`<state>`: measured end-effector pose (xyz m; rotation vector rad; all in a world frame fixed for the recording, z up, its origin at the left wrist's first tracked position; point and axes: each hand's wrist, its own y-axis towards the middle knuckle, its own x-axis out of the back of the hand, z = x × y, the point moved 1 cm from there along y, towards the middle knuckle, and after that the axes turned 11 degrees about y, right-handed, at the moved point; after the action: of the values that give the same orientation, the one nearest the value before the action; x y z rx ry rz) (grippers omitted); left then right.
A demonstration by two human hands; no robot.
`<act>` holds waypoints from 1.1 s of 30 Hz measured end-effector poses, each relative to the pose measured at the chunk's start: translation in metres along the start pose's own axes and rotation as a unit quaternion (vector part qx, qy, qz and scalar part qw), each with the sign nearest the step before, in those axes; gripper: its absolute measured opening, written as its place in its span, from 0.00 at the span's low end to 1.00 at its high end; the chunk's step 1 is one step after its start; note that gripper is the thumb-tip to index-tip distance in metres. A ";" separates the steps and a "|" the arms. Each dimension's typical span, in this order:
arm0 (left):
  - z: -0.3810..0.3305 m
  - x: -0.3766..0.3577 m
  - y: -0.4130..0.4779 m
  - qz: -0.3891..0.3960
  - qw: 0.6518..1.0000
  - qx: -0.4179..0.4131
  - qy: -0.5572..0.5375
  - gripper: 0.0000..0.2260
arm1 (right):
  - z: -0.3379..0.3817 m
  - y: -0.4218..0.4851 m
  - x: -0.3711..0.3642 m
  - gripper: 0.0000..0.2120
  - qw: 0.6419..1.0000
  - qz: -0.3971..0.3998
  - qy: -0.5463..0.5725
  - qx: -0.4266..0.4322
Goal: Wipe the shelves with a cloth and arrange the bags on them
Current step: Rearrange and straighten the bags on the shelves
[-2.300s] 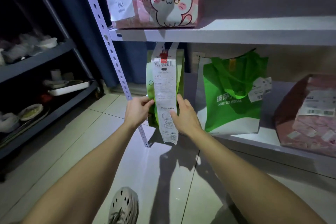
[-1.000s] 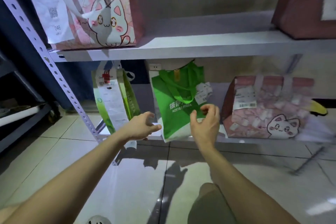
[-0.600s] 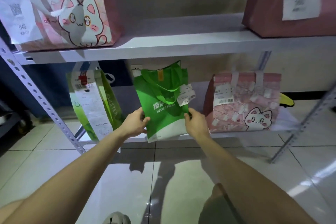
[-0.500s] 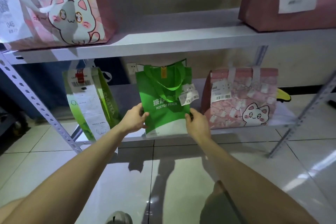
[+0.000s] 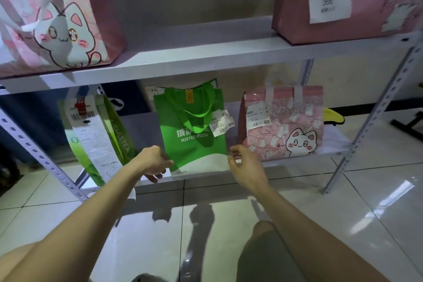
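A green "Mister Pizza" bag (image 5: 194, 144) stands upright in the middle of the lower shelf (image 5: 206, 175). My left hand (image 5: 153, 162) is at the bag's lower left edge and touches it with loosely curled fingers. My right hand (image 5: 246, 166) hovers at the lower right corner, fingers loosely curled, just beside the edge. A light green tea bag (image 5: 116, 135) with a long receipt leans at the shelf's left end. A pink cat bag (image 5: 286, 126) stands to the right. No cloth is in view.
The upper shelf (image 5: 206, 57) carries a pink cat bag (image 5: 64, 30) on the left and a dark pink bag (image 5: 366, 25) on the right. Perforated metal posts (image 5: 377, 110) frame the rack. A yellow object (image 5: 333, 117) lies behind the lower pink bag. Tiled floor lies below.
My hands left the tea bag, moved right to the green bag and gripped its sides. They have now slid down to its lower corners and loosened.
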<state>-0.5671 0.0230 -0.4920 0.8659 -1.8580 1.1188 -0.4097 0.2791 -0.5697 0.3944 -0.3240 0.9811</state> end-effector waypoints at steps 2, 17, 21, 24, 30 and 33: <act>-0.012 -0.004 -0.009 0.006 1.000 -0.022 -0.003 0.13 | -0.001 -0.003 0.011 0.15 1.000 -0.016 0.000 0.002; -0.056 0.012 -0.038 -0.028 0.994 -0.109 -0.010 0.11 | 0.027 0.000 0.010 0.04 0.995 -0.074 0.000 0.064; -0.015 0.045 -0.048 -0.021 0.997 -0.072 0.023 0.13 | 0.066 0.002 -0.026 0.05 0.991 -0.026 0.009 0.129; 0.045 0.074 -0.056 -0.081 0.996 0.033 0.010 0.16 | 0.101 0.003 -0.068 0.06 0.983 0.024 0.032 0.178; 0.144 0.108 -0.060 -0.347 0.911 0.203 -0.086 0.28 | 0.142 -0.001 -0.129 0.04 0.971 0.111 0.053 0.206; 0.161 0.112 -0.053 -0.364 0.906 0.171 -0.130 0.38 | 0.150 0.001 -0.142 0.04 0.969 0.133 0.057 0.199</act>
<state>-0.6175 -0.1612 -0.4230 1.8013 -1.3245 0.8675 -0.4970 0.1055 -0.4993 0.6676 -0.0732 1.3316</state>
